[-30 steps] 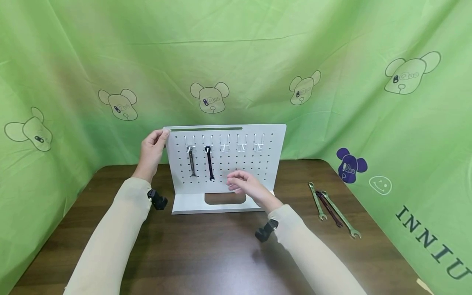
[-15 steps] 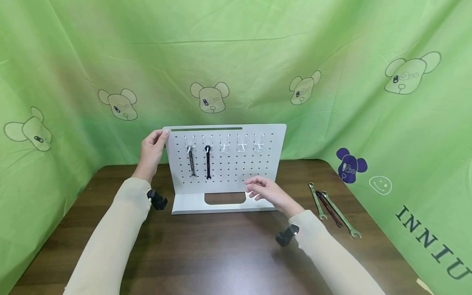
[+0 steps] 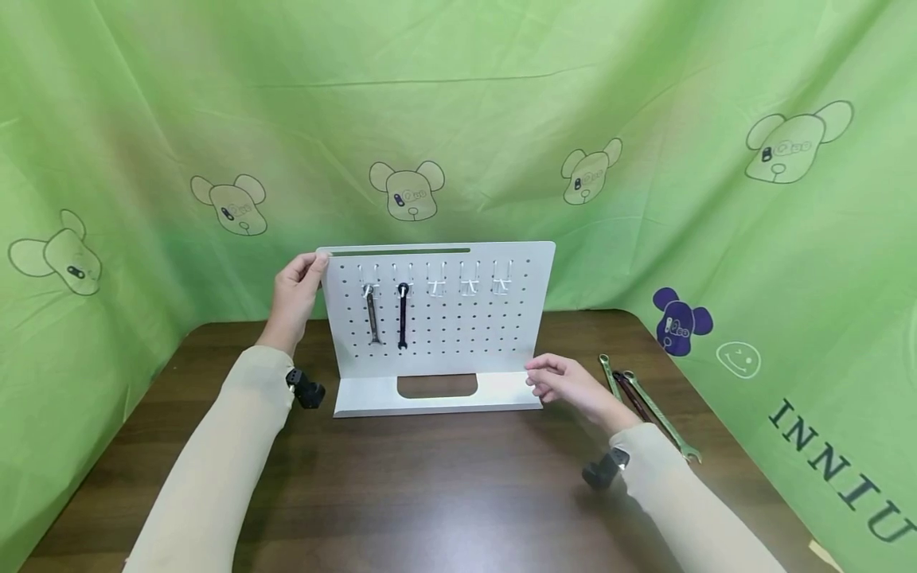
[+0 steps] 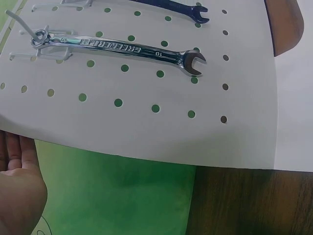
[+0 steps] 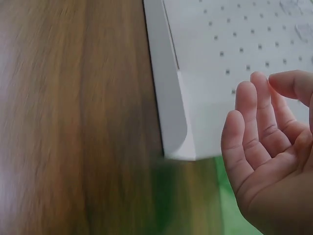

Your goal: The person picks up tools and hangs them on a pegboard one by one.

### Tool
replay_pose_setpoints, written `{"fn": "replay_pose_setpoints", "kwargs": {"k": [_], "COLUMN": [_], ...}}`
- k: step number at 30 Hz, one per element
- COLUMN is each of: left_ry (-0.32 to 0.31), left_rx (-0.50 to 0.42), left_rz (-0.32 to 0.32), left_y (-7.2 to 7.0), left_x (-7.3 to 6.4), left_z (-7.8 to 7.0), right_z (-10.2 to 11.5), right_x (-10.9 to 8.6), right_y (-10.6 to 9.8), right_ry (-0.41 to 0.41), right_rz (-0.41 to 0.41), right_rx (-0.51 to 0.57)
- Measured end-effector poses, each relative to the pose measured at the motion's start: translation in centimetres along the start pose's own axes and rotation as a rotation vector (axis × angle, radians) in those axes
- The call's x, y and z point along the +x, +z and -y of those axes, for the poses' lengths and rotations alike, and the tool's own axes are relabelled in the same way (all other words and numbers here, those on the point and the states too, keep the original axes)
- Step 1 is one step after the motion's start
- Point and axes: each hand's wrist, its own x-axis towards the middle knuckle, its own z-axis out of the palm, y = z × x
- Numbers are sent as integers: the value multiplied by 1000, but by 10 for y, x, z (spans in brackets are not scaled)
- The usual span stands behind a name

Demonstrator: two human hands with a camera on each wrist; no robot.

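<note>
My left hand (image 3: 292, 296) grips the upper left corner of a white pegboard stand (image 3: 458, 334). On the board's first hook hangs a silver combination wrench (image 3: 372, 318), ring end up; its shank carries raised lettering in the left wrist view. Beside it a dark combination wrench (image 3: 403, 322) hangs from the second hook. My right hand (image 3: 569, 386) holds nothing, its fingers loosely bent, in front of the board's lower right corner. In the right wrist view the empty palm (image 5: 274, 161) shows, thumb near the fingertips. Past that hand lie a long green-tinged silver wrench (image 3: 662, 414) and two others, partly hidden.
Three clear hooks (image 3: 469, 282) on the pegboard's right side carry nothing. The stand rests on a brown wooden table (image 3: 430, 493). A green printed curtain (image 3: 494, 119) encloses the back and sides.
My right hand has moved right and slightly down, away from the hanging wrenches towards those on the table. The dark wrench has swung to hang straighter. My left hand stays put.
</note>
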Motion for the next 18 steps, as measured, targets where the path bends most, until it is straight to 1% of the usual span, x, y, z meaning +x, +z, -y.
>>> {"fn": "replay_pose_setpoints", "kwargs": {"k": [11,13,18], "left_ry": [-26,-23,-8], "left_rx": [11,5,-14], "left_rz": [2,2,-7], "left_y": [-2,-2,0], "left_x": [0,0,0], "left_z": [1,1,1], "right_z": [-28,-32,-44], "right_x": [-18,-23,-33], "right_y": [-37,-44,-61], "right_ry": [60,74,65], "right_rz": [-107,-133,-176], "right_rx": [-17,-24,-24]}}
